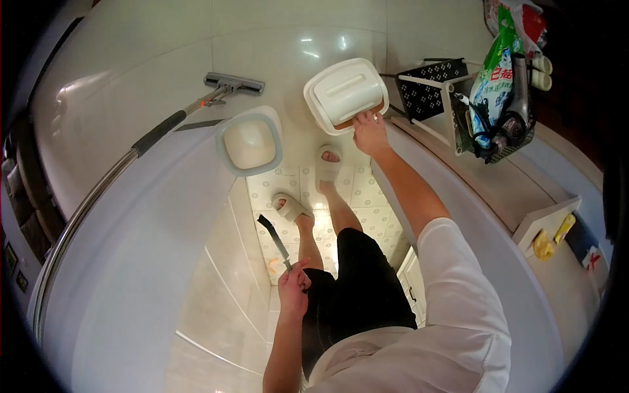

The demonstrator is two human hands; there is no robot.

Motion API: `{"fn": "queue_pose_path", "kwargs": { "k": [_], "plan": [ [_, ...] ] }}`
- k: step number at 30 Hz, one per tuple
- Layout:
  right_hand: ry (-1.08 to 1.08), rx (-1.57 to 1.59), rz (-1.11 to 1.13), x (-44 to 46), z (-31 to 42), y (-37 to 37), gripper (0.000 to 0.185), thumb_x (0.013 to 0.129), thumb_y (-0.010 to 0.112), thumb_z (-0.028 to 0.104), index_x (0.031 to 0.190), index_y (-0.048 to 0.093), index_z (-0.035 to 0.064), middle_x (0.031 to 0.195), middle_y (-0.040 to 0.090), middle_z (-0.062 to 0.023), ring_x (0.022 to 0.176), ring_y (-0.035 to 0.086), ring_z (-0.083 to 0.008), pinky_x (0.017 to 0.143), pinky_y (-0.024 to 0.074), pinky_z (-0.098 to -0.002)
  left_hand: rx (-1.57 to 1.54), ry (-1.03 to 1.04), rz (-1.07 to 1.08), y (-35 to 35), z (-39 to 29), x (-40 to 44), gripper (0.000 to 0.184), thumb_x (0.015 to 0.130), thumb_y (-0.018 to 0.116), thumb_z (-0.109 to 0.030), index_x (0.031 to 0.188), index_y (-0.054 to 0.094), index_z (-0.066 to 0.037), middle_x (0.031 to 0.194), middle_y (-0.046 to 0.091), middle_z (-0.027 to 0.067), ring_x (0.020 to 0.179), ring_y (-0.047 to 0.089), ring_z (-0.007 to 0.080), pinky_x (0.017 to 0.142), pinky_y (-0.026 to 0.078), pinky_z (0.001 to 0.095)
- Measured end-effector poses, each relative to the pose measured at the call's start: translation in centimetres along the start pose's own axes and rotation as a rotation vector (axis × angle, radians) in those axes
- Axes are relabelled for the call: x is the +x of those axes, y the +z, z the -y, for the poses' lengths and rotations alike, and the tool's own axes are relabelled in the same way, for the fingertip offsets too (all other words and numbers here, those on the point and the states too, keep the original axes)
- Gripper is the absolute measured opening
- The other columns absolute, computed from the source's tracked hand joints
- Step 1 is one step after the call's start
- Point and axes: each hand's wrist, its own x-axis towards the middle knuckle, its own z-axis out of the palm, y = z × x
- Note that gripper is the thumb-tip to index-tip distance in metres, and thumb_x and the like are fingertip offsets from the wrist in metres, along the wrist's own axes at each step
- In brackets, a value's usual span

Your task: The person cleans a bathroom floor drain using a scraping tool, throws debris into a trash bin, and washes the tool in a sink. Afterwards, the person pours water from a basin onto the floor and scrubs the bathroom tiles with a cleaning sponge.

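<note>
My left hand (293,288) is closed around the handle of a slim brush (275,239) with dark bristles, held tip upward beside my left thigh. Ahead, my right hand (371,133) has its fingers curled on the near right edge of a white rectangular trash bin lid (345,96) with a rounded flap. A brownish strip shows along the flap's edge by my fingers. To the left of the lid stands an open white bin (249,142) with a grey rim.
A long-handled squeegee mop (234,84) leans at the left. On the right sit a black patterned basket (432,88) and a rack with a green-and-white detergent bag (495,78). A small white shelf (544,223) is on the right wall. My slippered feet stand on patterned tiles (363,187).
</note>
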Motion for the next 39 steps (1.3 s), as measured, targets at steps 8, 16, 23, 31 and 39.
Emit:
{"fn": "queue_pose_path", "kwargs": {
  "k": [8,16,23,31,39],
  "plan": [
    [-0.047,0.231,-0.068,-2.4,1.2,-1.0,0.051,0.085,0.067,0.022,0.134,0.059,0.0127,0.135,0.057,-0.008,0.133,0.045,-0.0287,0.11,0.0326,-0.0542,-0.015,-0.001,0.006,-0.5,-0.4,-0.3,0.026,0.103,0.055,-0.016,0.112,0.069,0.004,0.064,0.034,-0.0067,0.057,0.033,0.006,0.055,0.03,0.0234],
    [0.359,1.24,-0.347,-7.4,4.0,-3.0,0.046,0.091,0.068,0.013,0.136,0.059,0.0092,0.135,0.06,-0.0085,0.118,0.06,-0.024,0.096,0.0484,-0.0355,-0.023,0.023,-0.007,-0.3,-1.8,-1.9,0.028,0.102,0.054,-0.015,0.116,0.067,0.006,0.064,0.033,-0.0059,0.057,0.034,0.0071,0.055,0.03,0.0234],
    [0.416,1.746,-0.513,-15.4,7.7,-11.1,0.037,0.099,0.059,0.007,0.136,0.058,0.0039,0.137,0.06,-0.0082,0.121,0.059,-0.0194,0.096,0.0485,-0.0307,-0.038,0.103,0.085,-0.9,-3.4,-4.4,0.029,0.102,0.053,-0.016,0.116,0.066,0.006,0.064,0.033,-0.0063,0.057,0.032,0.0069,0.056,0.03,0.0239],
    [0.315,1.908,-0.452,-24.3,12.0,-19.3,0.035,0.102,0.054,0.016,0.131,0.059,-0.0008,0.129,0.066,-0.0161,0.113,0.066,-0.0262,0.097,0.0496,-0.0353,0.002,0.235,0.196,-5.1,-3.4,-9.4,0.028,0.103,0.051,-0.014,0.116,0.068,0.004,0.065,0.033,-0.0078,0.057,0.03,0.0057,0.055,0.028,0.0228],
    [0.292,2.285,-0.384,-34.2,18.1,-25.6,0.038,0.102,0.05,0.02,0.129,0.056,-0.007,0.12,0.066,-0.0196,0.108,0.068,-0.0322,0.094,0.0537,-0.0419,0.188,0.419,0.179,-12.7,-1.1,-13.5,0.023,0.1,0.062,-0.02,0.11,0.074,-0.002,0.065,0.038,-0.0087,0.058,0.034,0.0042,0.053,0.027,0.0224]
  ]
}}
